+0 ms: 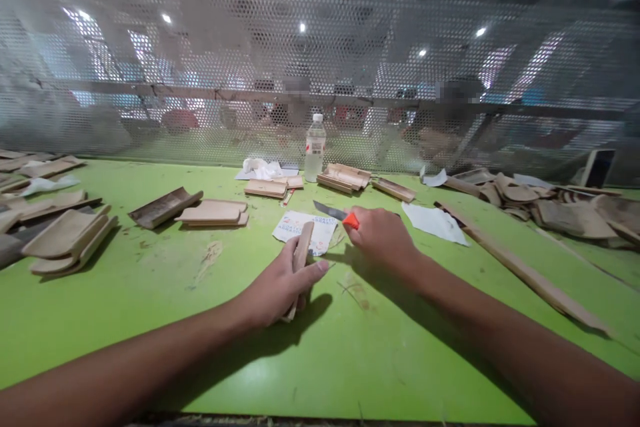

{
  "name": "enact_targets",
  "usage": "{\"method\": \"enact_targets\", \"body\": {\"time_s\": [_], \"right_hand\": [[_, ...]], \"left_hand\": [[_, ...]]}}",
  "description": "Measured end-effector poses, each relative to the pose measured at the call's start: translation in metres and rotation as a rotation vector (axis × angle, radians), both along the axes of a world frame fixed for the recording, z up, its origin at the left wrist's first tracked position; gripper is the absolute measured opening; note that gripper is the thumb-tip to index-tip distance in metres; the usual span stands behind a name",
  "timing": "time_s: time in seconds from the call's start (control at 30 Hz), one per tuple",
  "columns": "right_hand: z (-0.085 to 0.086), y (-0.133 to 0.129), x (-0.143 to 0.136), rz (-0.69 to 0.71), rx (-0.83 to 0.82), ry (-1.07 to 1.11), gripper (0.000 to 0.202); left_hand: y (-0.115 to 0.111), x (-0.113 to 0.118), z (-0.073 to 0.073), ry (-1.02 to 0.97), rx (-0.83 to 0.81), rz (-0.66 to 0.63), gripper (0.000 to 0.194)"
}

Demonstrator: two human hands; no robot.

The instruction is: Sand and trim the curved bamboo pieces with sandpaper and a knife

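Note:
My left hand (280,283) is closed round a pale curved wooden piece (304,240), which looks like split bamboo or palm sheath and stands on edge, tilted. To its right, my right hand (383,233) grips a knife (353,220) with an orange-red handle part; its dark blade (329,211) points left, apart from the wooden piece. Beneath and behind the left hand lies a sheet of sandpaper (290,223), printed side up. Thin shavings (353,290) are scattered on the green table (320,360) between my forearms.
A clear bottle (315,150) stands by the perforated metal screen (225,60). Curved pieces (213,212) and stacks (73,240) lie on the left. At the right are a long strip (525,267), a pile of scraps (575,210), white paper (435,223) and a phone-like object (597,169).

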State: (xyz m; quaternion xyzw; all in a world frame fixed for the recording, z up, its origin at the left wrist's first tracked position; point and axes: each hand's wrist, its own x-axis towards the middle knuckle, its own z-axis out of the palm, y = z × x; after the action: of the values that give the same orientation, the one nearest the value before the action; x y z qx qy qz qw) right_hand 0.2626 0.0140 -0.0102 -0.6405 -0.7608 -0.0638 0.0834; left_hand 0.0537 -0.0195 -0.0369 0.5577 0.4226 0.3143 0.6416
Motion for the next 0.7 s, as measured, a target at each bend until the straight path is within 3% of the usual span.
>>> {"method": "enact_targets", "body": {"time_s": [0.17, 0.33, 0.6, 0.7], "right_hand": [[-0.004, -0.003, 0.002, 0.027, 0.0, -0.01, 0.028], [-0.006, -0.007, -0.007, 0.052, -0.052, -0.039, 0.021], [-0.005, -0.026, -0.019, 0.108, -0.163, -0.078, 0.016], [-0.006, -0.03, -0.02, 0.113, -0.194, -0.061, 0.015]], "left_hand": [[0.006, 0.0, -0.006, -0.159, -0.085, -0.132, 0.044], [0.006, 0.002, -0.006, -0.329, -0.181, -0.074, 0.034], [0.008, -0.001, -0.009, -0.2, -0.142, -0.171, 0.017], [0.007, 0.002, -0.009, -0.298, -0.228, -0.1, 0.02]]}}
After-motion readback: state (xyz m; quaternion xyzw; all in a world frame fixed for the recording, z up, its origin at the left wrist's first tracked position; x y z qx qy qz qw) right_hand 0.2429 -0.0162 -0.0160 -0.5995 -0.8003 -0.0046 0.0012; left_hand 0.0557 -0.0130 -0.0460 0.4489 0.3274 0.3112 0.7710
